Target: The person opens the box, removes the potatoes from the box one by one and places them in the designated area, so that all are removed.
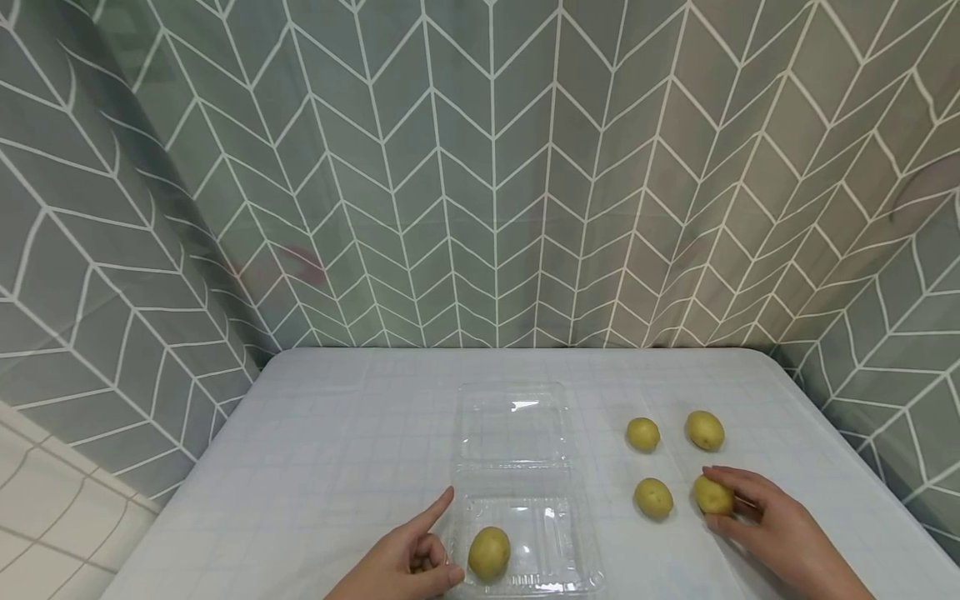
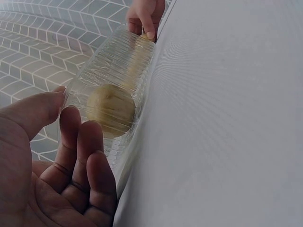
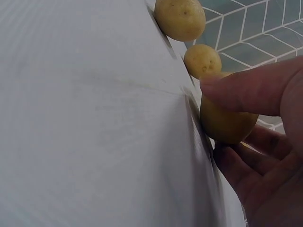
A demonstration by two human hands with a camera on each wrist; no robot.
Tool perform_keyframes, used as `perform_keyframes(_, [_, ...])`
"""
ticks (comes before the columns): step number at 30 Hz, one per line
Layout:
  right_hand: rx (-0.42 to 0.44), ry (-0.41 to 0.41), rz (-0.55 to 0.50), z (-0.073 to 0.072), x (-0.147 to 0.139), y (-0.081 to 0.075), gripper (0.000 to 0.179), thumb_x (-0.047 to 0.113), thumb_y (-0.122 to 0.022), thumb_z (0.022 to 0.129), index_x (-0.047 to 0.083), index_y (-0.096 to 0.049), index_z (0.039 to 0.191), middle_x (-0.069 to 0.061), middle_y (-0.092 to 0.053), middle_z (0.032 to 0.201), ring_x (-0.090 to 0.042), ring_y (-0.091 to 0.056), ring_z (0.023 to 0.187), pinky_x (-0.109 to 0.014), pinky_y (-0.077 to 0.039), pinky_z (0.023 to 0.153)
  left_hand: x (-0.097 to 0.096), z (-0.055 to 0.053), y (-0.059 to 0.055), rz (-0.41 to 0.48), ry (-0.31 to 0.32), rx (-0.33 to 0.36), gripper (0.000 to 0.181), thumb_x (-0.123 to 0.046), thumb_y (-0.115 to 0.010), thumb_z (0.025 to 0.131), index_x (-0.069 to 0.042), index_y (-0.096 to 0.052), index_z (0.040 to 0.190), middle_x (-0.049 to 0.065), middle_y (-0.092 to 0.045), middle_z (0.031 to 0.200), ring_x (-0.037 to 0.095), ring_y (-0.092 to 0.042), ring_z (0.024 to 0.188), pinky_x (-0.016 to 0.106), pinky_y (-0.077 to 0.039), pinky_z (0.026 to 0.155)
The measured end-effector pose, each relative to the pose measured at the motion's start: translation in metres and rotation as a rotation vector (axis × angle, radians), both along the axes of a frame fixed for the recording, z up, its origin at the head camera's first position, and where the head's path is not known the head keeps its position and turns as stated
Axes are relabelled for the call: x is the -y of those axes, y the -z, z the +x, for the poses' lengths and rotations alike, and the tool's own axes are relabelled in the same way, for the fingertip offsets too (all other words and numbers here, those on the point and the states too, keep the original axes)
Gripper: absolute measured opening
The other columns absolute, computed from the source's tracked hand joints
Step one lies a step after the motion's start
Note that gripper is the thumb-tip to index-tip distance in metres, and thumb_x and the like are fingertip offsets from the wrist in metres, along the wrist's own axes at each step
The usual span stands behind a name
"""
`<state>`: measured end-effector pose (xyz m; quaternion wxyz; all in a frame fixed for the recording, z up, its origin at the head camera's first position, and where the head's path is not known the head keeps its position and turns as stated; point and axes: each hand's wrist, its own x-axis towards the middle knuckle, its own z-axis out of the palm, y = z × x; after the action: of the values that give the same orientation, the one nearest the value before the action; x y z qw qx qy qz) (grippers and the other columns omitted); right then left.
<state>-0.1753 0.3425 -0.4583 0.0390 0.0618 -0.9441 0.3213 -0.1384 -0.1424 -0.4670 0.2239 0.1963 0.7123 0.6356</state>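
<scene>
In the head view my right hand grips a yellow potato at the right of the table. The right wrist view shows the thumb over this potato and fingers beneath, with the potato low against the white cloth. At front centre lies a clear plastic container, its lid folded back flat. One potato sits inside, at the left of the base. My left hand is at the container's left rim; its thumb and curled fingers pinch the edge while the index finger points forward.
Beside the held potato are three loose ones: a potato to its left, another potato farther back, and a third potato behind it. A white cloth covers the table. Grey patterned curtains hang around it.
</scene>
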Motion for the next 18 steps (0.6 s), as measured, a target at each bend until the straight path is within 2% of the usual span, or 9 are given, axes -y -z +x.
perform_keyframes(3, [-0.007,-0.002,0.018,-0.0004,0.0003,0.0008,0.060,0.014,-0.085,0.077,0.003,-0.062,0.132,-0.020,-0.056,0.133,0.016,-0.043,0.106,-0.015,-0.049,0.080,0.0003,0.0000,0.0004,0.002,0.000,0.000,0.086,-0.015,-0.068,0.094,0.000,-0.011,0.157,-0.001,-0.065,0.081,0.003,-0.052,0.066,0.017,-0.046,0.061])
perform_keyframes(5, [0.004,0.000,0.040,0.0001,0.0007,0.0005,0.062,0.012,-0.084,0.078,0.002,-0.060,0.134,-0.021,-0.054,0.135,0.004,-0.049,0.113,-0.015,-0.049,0.080,0.0000,-0.0003,0.0003,0.001,0.001,0.001,0.086,-0.015,-0.068,0.094,0.000,-0.011,0.157,-0.002,-0.065,0.081,0.003,-0.052,0.066,0.017,-0.045,0.061])
perform_keyframes(8, [0.020,0.006,0.057,0.0003,0.0014,0.0002,0.062,0.013,-0.083,0.079,0.002,-0.059,0.135,-0.021,-0.052,0.137,-0.022,-0.052,0.120,-0.015,-0.049,0.081,-0.0004,-0.0005,-0.0003,0.000,0.001,0.003,0.086,-0.014,-0.068,0.094,0.001,-0.011,0.157,-0.002,-0.065,0.081,0.002,-0.052,0.066,0.017,-0.045,0.061])
perform_keyframes(10, [0.014,0.006,0.048,0.0008,0.0016,0.0000,0.059,0.015,-0.084,0.079,0.004,-0.062,0.133,-0.020,-0.052,0.136,-0.021,-0.052,0.121,-0.014,-0.048,0.081,-0.0008,-0.0006,-0.0010,-0.002,-0.002,0.006,0.086,-0.015,-0.069,0.094,0.001,-0.011,0.157,-0.001,-0.065,0.081,0.003,-0.052,0.065,0.017,-0.045,0.060])
perform_keyframes(12, [-0.004,0.005,0.026,0.0008,0.0017,0.0006,0.056,0.017,-0.084,0.078,0.006,-0.064,0.129,-0.019,-0.053,0.135,-0.002,-0.049,0.117,-0.013,-0.047,0.081,-0.0012,-0.0008,-0.0017,-0.002,-0.006,0.014,0.086,-0.015,-0.069,0.094,0.001,-0.012,0.157,-0.001,-0.065,0.080,0.003,-0.052,0.065,0.017,-0.045,0.060])
perform_keyframes(13, [0.004,0.008,0.017,0.0007,0.0020,0.0004,0.055,0.018,-0.084,0.078,0.006,-0.065,0.129,-0.020,-0.053,0.135,-0.002,-0.050,0.118,-0.014,-0.048,0.081,-0.0013,-0.0008,-0.0019,-0.002,-0.007,0.017,0.086,-0.015,-0.069,0.095,0.001,-0.012,0.157,-0.001,-0.065,0.080,0.003,-0.052,0.065,0.017,-0.046,0.060])
perform_keyframes(15, [0.020,0.017,0.006,0.0003,0.0029,-0.0005,0.054,0.019,-0.084,0.079,0.006,-0.065,0.128,-0.021,-0.053,0.135,-0.003,-0.050,0.119,-0.019,-0.051,0.082,-0.0014,-0.0010,-0.0020,-0.003,-0.010,0.021,0.085,-0.016,-0.068,0.095,0.001,-0.012,0.157,-0.001,-0.065,0.080,0.003,-0.052,0.064,0.017,-0.046,0.059])
perform_keyframes(18, [0.053,0.027,0.004,0.0001,0.0041,-0.0017,0.054,0.020,-0.084,0.080,0.005,-0.065,0.129,-0.022,-0.052,0.136,-0.022,-0.053,0.122,-0.022,-0.052,0.083,-0.0012,-0.0014,-0.0015,-0.005,-0.007,0.017,0.085,-0.015,-0.068,0.095,0.001,-0.012,0.157,-0.001,-0.065,0.080,0.003,-0.052,0.064,0.017,-0.046,0.059])
